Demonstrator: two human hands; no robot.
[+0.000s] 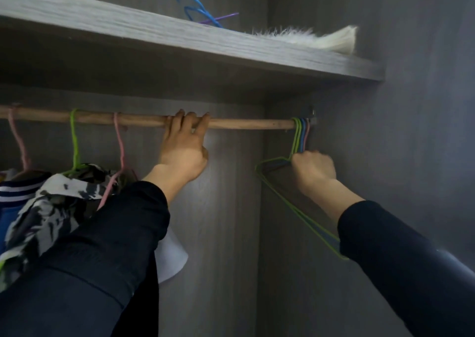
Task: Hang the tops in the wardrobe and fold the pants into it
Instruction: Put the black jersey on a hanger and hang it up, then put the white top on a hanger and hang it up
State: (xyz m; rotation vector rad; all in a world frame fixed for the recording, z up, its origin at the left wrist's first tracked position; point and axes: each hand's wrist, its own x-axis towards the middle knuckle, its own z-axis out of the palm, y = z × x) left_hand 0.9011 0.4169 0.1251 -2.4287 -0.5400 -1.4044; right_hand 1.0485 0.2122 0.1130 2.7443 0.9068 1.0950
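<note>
Wardrobe [231, 208] w/ shelf [154, 36] up top, wooden rod [244, 124] under it. Tops [51, 198] hang at rod's left end. Left hand [183, 151] mid-rod, fingers curled over it. Right hand [313, 168] grips bunch of empty hangers [299, 136] hooked at rod's right end, by side wall.

L sleeve [102, 246] hides lower part of hung tops [46, 203]; rail [244, 124] cut off at L edge.

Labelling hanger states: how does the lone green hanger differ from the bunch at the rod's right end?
The green hanger hangs alone, carrying a black-and-white top; the bunch is packed together, bare. The right hand grips the bunch; no hand touches the green hanger. Both hook over the rod.
</note>
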